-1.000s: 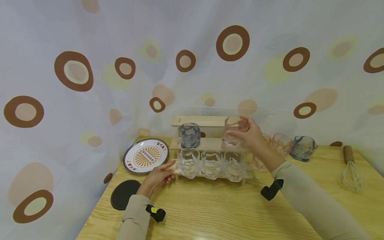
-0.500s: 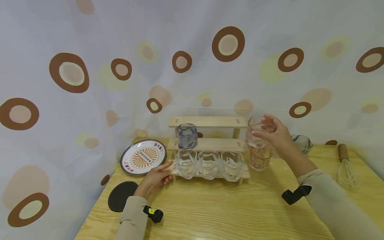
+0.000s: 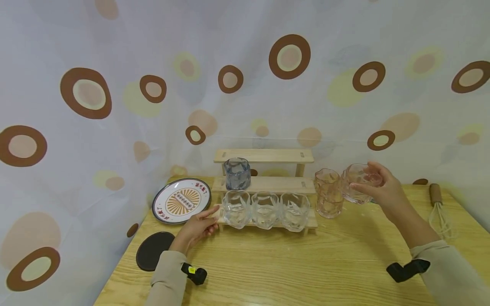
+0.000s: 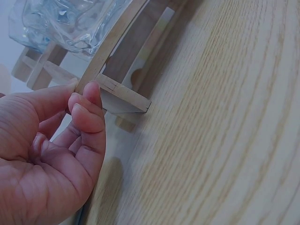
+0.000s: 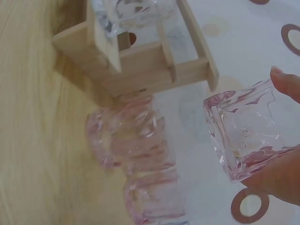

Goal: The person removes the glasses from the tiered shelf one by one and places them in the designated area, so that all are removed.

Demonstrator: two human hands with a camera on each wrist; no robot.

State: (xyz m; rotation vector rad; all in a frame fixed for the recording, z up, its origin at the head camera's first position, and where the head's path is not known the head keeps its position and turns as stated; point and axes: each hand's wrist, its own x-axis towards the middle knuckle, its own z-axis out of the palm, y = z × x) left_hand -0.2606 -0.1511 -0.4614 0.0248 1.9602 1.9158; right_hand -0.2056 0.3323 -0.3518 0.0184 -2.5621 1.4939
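Observation:
In the head view my right hand (image 3: 384,193) holds a pale pink glass (image 3: 356,187) up between thumb and fingers; in the right wrist view this glass (image 5: 246,129) is tilted. Other pink glasses (image 3: 328,195) stand on the table just to its left. My left hand (image 3: 197,229) pinches the left end of the lowest step of a three-tier wooden rack (image 3: 275,184), thumb on top and fingers underneath. Three clear glasses (image 3: 266,210) line that lowest step. A blue glass (image 3: 237,175) stands on the middle step, at its left. The top step is bare.
A patterned plate (image 3: 183,200) lies left of the rack, with a black round mat (image 3: 153,250) in front of it. A whisk (image 3: 440,208) lies at the far right. The patterned cloth (image 3: 268,106) hangs close behind the rack.
My right hand has carried the pink glass off the middle step, rightward past the other pink glasses, and lower. The left hand stays at the rack. The head view has shifted slightly.

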